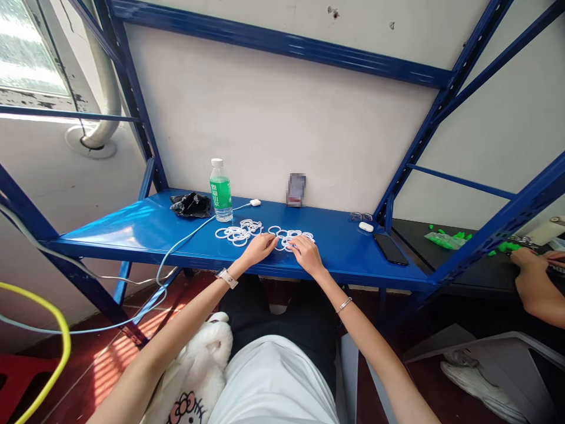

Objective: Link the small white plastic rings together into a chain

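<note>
White rings, thin loops like cords or bands, lie on the blue table (348, 250) in a left pile (238, 235) and a right pile (285, 232). Between the piles, at the table's front edge, my left hand (260, 247) has its fingers pinched together on a white ring at the right pile's left side. My right hand (306, 253) reaches into the right pile, with thumb and fingers bent closed on a white ring. The fingertips are small in view and partly cover the rings.
Behind the left pile stand a green-labelled bottle (220, 191) and a crumpled black bag (190, 204). A pale blue cable (185, 241) crosses the left side. A phone (391, 249), a white case (366, 227) and glasses (361, 217) lie right. Another person's hand (527, 265) works at the black table.
</note>
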`<state>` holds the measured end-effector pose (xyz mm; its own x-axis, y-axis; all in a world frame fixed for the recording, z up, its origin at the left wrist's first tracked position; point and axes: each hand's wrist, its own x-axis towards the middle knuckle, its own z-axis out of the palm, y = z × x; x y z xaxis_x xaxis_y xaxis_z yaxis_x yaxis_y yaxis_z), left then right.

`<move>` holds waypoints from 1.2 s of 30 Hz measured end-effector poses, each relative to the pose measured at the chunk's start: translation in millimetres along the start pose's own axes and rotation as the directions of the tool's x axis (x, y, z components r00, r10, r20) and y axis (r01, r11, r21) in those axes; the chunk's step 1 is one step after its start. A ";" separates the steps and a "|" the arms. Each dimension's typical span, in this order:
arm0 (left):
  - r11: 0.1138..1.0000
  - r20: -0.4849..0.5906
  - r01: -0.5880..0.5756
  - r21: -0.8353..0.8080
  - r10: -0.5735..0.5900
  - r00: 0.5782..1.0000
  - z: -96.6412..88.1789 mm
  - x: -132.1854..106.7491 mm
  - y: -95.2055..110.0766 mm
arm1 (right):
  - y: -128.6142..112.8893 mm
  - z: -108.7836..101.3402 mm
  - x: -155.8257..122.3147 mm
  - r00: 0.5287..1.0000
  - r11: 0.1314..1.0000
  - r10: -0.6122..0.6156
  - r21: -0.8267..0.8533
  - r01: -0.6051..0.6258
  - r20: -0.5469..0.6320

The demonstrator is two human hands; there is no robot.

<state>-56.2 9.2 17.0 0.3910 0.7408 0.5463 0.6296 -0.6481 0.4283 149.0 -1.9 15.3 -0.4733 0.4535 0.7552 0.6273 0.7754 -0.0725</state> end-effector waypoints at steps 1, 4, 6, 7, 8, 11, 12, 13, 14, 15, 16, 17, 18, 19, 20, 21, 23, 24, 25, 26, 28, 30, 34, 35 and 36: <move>1.000 0.001 0.001 -0.001 -0.001 1.000 -0.1 0.0 0.0 | 0.0 0.1 0.0 1.000 1.000 -0.004 0.001 0.004 0.000; 1.000 0.003 -0.004 0.006 0.004 1.000 0.1 0.0 0.2 | 0.0 0.3 -0.1 1.000 1.000 -0.006 0.000 0.006 0.000; 1.000 0.005 -0.010 0.017 0.010 1.000 0.6 -0.2 0.2 | -0.1 0.2 0.0 1.000 1.000 0.002 0.001 -0.002 0.004; 1.000 0.005 -0.012 0.025 0.012 1.000 0.8 -0.2 0.2 | -0.1 0.2 0.0 1.000 1.000 0.006 0.001 -0.006 0.007; 0.999 0.004 -0.015 0.034 0.015 1.000 1.0 -0.3 0.2 | -0.1 0.1 0.0 1.000 1.000 0.009 0.002 -0.009 0.010; 0.998 -0.001 -0.025 0.056 0.025 1.000 1.6 -0.5 -0.1 | -0.1 0.0 0.0 1.000 1.000 0.012 0.003 -0.013 0.017; 0.998 0.000 -0.029 0.064 0.029 1.000 1.8 -0.6 -0.3 | -0.1 0.0 -0.1 1.000 1.000 0.011 0.005 -0.011 0.019; 0.997 0.002 -0.033 0.072 0.033 0.999 2.0 -0.6 -0.5 | -0.1 0.1 -0.1 1.000 1.000 0.010 0.008 -0.010 0.021; 0.996 0.005 -0.037 0.081 0.036 0.999 2.1 -0.7 -0.7 | -0.2 0.2 -0.1 1.000 1.000 0.008 0.011 -0.009 0.022; 0.995 0.010 -0.041 0.091 0.040 0.999 2.2 -0.7 -0.9 | -0.2 0.3 -0.1 1.000 1.000 0.006 0.013 -0.007 0.024; 0.994 0.014 -0.045 0.098 0.044 0.999 2.3 -0.6 -1.0 | -0.1 0.4 -0.1 1.000 1.000 0.004 0.014 -0.004 0.027; 0.993 0.018 -0.050 0.104 0.048 0.999 2.4 -0.6 -1.0 | -0.1 0.5 -0.1 1.000 1.000 0.001 0.013 -0.002 0.031; 0.993 0.021 -0.054 0.108 0.052 0.998 2.4 -0.6 -0.9 | 0.0 0.7 -0.2 0.999 1.000 -0.001 0.010 0.001 0.036; 0.992 0.023 -0.058 0.110 0.055 0.998 2.4 -0.5 -0.6 | 0.2 0.8 -0.3 0.999 1.000 -0.003 0.006 0.003 0.040; 0.992 0.025 -0.061 0.110 0.059 0.998 2.3 -0.5 -0.3 | 0.4 1.0 -0.4 0.999 1.000 -0.005 0.001 0.005 0.042; 0.992 0.028 -0.064 0.110 0.061 0.998 2.3 -0.4 0.1 | 0.7 1.1 -0.6 0.999 1.000 -0.006 -0.003 0.007 0.042; 0.992 0.029 -0.065 0.112 0.062 0.998 2.1 -0.6 1.0 | 1.2 1.3 -0.8 0.999 1.000 -0.011 -0.010 0.011 0.041; 0.991 0.028 -0.063 0.115 0.061 0.998 2.1 -0.8 1.5 | 1.4 1.2 -0.8 0.999 1.000 -0.013 -0.011 0.014 0.040; 0.991 0.027 -0.062 0.119 0.059 0.998 2.0 -1.2 2.1 | 1.6 1.2 -0.8 0.999 1.000 -0.016 -0.013 0.017 0.042; 0.991 0.030 -0.062 0.121 0.059 0.998 1.9 -1.6 2.7 | 1.6 1.0 -0.7 0.999 1.000 -0.018 -0.016 0.018 0.043; 0.989 0.045 -0.078 0.123 0.073 0.996 1.8 -2.9 3.9 | 1.5 0.6 -0.5 0.999 1.000 -0.010 -0.027 0.011 0.041; 0.985 0.070 -0.107 0.132 0.098 0.993 1.8 -4.2 5.1 | 1.1 0.1 -0.2 0.999 0.999 0.008 -0.039 -0.007 0.033; 0.972 0.091 -0.148 0.185 0.133 0.987 3.0 -5.5 6.1 | 0.3 -0.5 0.1 0.999 0.999 0.025 -0.029 -0.024 0.034; 0.968 0.093 -0.154 0.195 0.138 0.986 3.4 -5.5 6.0 | 0.3 -0.6 0.1 0.999 1.000 0.024 -0.020 -0.023 0.040; 0.966 0.096 -0.160 0.203 0.143 0.985 3.8 -5.3 5.7 | 0.2 -0.7 0.1 0.999 1.000 0.024 -0.009 -0.023 0.046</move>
<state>-52.2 2.2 13.8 0.5394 0.6539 0.5305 0.6820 -0.7088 0.1802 149.6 -2.0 15.8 -0.4864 0.4917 0.7222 0.6438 0.7606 -0.0842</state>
